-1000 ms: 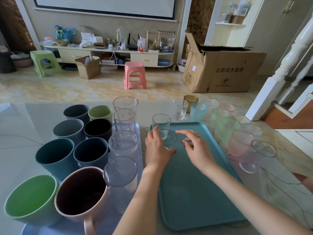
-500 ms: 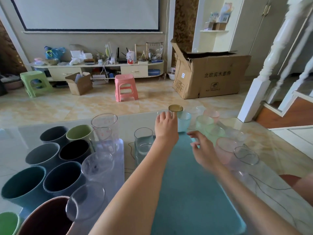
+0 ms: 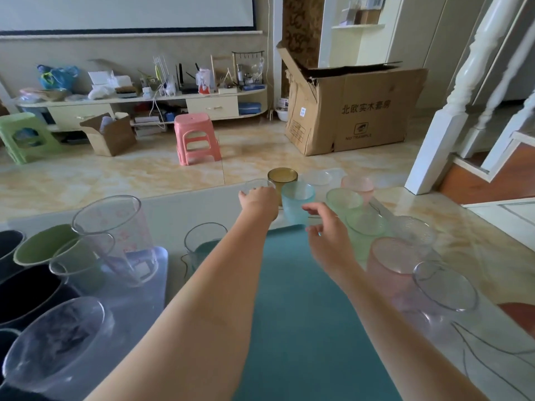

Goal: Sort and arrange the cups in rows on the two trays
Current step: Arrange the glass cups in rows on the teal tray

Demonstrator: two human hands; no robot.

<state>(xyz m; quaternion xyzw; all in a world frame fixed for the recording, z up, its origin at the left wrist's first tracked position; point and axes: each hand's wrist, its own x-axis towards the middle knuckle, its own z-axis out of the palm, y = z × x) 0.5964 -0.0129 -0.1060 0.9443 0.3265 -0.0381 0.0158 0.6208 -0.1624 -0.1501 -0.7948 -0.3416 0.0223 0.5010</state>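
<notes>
Fingers of the left hand point(image 3: 258, 201) now close around the small clear cup point(image 3: 258, 185) beyond the teal tray point(image 3: 304, 328), having left its placed glasses; right hand point(image 3: 327, 227) hovers open near the blue cup point(image 3: 298, 202): next pickup begins

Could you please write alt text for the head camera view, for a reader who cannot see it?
A person's left hand closes over a small clear cup at the table's far edge, while the open right hand reaches toward a light blue cup. Below the arms lies a teal tray; more cups stand either side.
</notes>
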